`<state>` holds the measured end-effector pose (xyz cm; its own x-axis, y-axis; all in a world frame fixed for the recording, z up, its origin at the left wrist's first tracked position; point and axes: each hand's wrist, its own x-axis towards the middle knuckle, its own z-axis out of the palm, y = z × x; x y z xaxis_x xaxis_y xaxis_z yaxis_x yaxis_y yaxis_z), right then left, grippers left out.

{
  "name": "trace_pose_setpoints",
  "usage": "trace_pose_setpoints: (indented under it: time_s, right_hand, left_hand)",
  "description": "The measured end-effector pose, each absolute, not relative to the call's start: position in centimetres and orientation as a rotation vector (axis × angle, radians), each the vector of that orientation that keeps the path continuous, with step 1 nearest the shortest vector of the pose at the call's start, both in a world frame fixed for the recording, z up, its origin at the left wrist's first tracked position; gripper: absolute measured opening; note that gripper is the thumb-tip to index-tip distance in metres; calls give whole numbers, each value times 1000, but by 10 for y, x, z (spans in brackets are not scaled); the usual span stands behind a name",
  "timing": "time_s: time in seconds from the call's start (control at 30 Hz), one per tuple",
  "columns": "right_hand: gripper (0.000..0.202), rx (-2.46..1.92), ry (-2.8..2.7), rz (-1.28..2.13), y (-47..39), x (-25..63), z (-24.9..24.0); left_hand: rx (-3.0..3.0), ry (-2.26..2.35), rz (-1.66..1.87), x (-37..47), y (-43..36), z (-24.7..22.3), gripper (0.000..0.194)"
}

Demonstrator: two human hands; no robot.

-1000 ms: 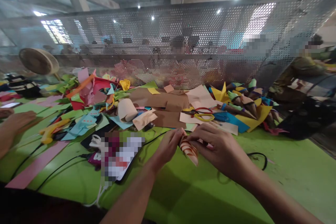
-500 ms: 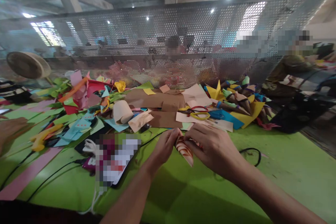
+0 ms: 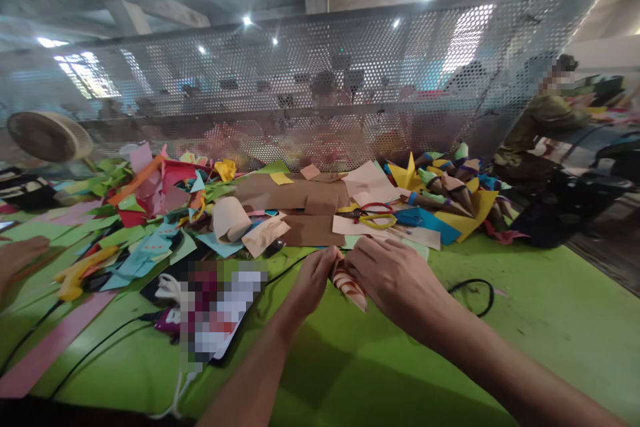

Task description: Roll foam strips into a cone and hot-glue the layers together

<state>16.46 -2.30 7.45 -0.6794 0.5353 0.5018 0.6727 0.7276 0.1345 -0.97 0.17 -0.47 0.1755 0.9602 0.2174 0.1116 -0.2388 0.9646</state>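
Between my hands is a small paper cone point(image 3: 350, 288), cream with reddish-brown stripes, its point tilted down toward me. My left hand point(image 3: 316, 273) pinches its upper left edge with thumb and fingers. My right hand point(image 3: 387, 273) is closed over its upper right side; the fingertips are partly hidden behind the hand. Just beyond lie red-handled scissors point(image 3: 374, 205) and yellow-handled scissors point(image 3: 377, 221) on pale paper. Brown paper sheets point(image 3: 315, 230) are spread farther back.
A phone point(image 3: 235, 320) and cables lie left on the green table point(image 3: 540, 320). A yellow glue gun point(image 3: 83, 273) sits farther left, near another person's hand point(image 3: 20, 257). Coloured paper scraps point(image 3: 155, 187) and several paper cones point(image 3: 450, 183) are heaped behind. A perforated metal screen point(image 3: 300, 80) rises beyond.
My view has shifted slightly. Both hands stay on the striped cone; my right hand has closed in over it, covering more of its right side.
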Motion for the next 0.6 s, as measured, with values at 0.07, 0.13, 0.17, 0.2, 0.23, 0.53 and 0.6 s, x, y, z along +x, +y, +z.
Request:
trace_pose_setpoints:
  time_s: [0.07, 0.13, 0.17, 0.2, 0.23, 0.53, 0.6]
  right_hand:
    - [14, -905, -2494, -484, -23, 165, 74]
    - [17, -882, -2490, -513, -23, 165, 75]
    - [18, -869, -2494, -510, -23, 166, 76]
    - [18, -857, -2500, -496, -24, 167, 77]
    - [17, -847, -2506, -476, -24, 167, 78]
    - [14, -856, -2537, -497, -25, 168, 81]
    - [15, -861, -2533, -532, -24, 167, 80]
  left_hand:
    - [1528, 1040, 1182, -9, 1, -3, 42]
    - [1520, 1014, 1174, -9, 0, -1, 42]
    - [1517, 1009, 1173, -8, 0, 0, 42]
    - [1514, 1013, 1172, -8, -1, 0, 43]
    - [1509, 1027, 1172, -9, -1, 0, 43]
    - [1516, 1121, 1151, -9, -2, -4, 43]
    - [1511, 1110, 1157, -9, -1, -5, 42]
